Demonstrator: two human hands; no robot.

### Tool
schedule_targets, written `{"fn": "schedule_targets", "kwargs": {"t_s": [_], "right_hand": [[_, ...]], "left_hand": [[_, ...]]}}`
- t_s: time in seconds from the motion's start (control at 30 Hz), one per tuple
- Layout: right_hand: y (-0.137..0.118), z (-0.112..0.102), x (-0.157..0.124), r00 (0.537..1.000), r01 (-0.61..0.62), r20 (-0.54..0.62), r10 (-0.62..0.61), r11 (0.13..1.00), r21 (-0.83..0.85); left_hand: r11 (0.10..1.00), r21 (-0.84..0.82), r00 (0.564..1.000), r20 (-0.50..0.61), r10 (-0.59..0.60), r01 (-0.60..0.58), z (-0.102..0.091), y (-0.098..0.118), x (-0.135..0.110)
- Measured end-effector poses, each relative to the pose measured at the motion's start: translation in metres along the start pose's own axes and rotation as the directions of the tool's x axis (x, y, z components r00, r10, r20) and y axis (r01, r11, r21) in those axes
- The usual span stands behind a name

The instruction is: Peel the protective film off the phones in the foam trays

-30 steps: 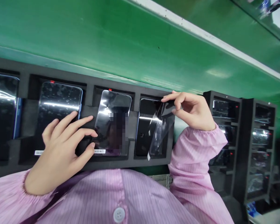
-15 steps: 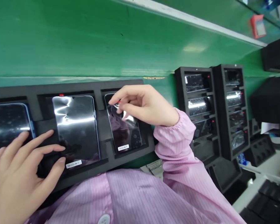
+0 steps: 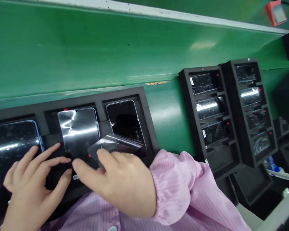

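Observation:
A clear protective film [image 3: 110, 141] curls up off the right-hand phone [image 3: 122, 118], whose upper screen lies bare. My right hand [image 3: 120, 179] grips the film over the lower part of that phone; the fingers partly hide where they meet it. My left hand [image 3: 36, 179] is open, fingers spread, fingertips by the left edge of the middle phone [image 3: 79, 131]. That phone is film-covered, with a red tab at its top and a white label low down. Another film-covered phone [image 3: 14, 138] lies at the left, partly behind my left hand. All three sit in a black foam tray [image 3: 120, 93].
Two black foam trays [image 3: 186, 93] [image 3: 227, 80] holding several film-covered phones stand to the right on the green bench [image 3: 106, 57]. More black trays [image 3: 252, 183] sit lower at the right. A pale rail [image 3: 159, 14] runs along the back, with a red-framed card holder [image 3: 276, 13] beyond it.
My right hand has moved down and left from the top of the right-hand phone, pulling its film back toward me. My left hand has kept nearly the same place beside the middle phone.

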State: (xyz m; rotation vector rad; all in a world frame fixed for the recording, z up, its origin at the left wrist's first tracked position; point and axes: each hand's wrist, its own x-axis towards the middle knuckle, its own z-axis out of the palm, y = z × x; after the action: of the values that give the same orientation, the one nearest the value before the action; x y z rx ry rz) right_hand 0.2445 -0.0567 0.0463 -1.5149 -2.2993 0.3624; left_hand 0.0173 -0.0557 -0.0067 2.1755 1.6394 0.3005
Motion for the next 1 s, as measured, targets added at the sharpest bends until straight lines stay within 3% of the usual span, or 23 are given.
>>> {"fn": "schedule_targets", "kwargs": {"t_s": [0.13, 0.23, 0.37, 0.43, 0.5, 0.6, 0.67, 0.77, 0.9, 1.0], "right_hand": [[-0.006, 0.014, -0.008, 0.993, 0.100, -0.058, -0.101, 0.995, -0.011], [-0.004, 0.000, -0.007, 0.987, 0.113, -0.101, -0.124, 0.987, -0.111], [-0.005, -0.024, -0.006, 0.962, 0.008, -0.268, -0.056, 0.984, -0.179], [-0.001, -0.024, -0.005, 0.978, 0.003, -0.208, -0.037, 0.987, -0.164], [0.007, -0.014, 0.000, 0.996, -0.075, -0.051, 0.068, 0.984, -0.163], [0.022, 0.010, 0.010, 0.937, -0.319, 0.075, 0.340, 0.924, -0.209], [0.028, 0.021, 0.016, 0.909, -0.380, 0.081, 0.409, 0.892, -0.247], [0.028, 0.026, 0.022, 0.913, -0.374, 0.051, 0.405, 0.881, -0.291], [0.026, 0.016, 0.030, 0.916, -0.390, -0.009, 0.402, 0.883, -0.262], [0.028, 0.000, 0.035, 0.865, -0.498, -0.036, 0.501, 0.844, -0.199]], "left_hand": [[0.997, 0.041, 0.998, -0.019, 0.064, -0.063, 0.001, -0.006, 0.002], [0.995, 0.063, 0.997, 0.007, 0.075, -0.075, 0.002, -0.012, 0.002], [0.988, 0.130, 0.995, -0.039, 0.090, -0.084, 0.006, -0.012, 0.006], [0.985, 0.140, 0.990, -0.083, 0.112, -0.100, 0.008, -0.002, 0.009], [0.983, 0.158, 0.986, -0.122, 0.114, -0.095, 0.011, 0.014, 0.014], [0.971, 0.227, 0.987, -0.119, 0.103, -0.074, 0.014, 0.042, 0.023], [0.953, 0.301, 0.994, -0.082, 0.073, -0.045, 0.014, 0.058, 0.031], [0.919, 0.393, 0.999, -0.031, 0.040, -0.024, 0.009, 0.072, 0.041], [0.885, 0.465, 1.000, -0.002, -0.013, 0.013, 0.000, 0.079, 0.047], [0.896, 0.443, 0.999, 0.011, -0.050, 0.040, -0.003, 0.083, 0.048]]}}
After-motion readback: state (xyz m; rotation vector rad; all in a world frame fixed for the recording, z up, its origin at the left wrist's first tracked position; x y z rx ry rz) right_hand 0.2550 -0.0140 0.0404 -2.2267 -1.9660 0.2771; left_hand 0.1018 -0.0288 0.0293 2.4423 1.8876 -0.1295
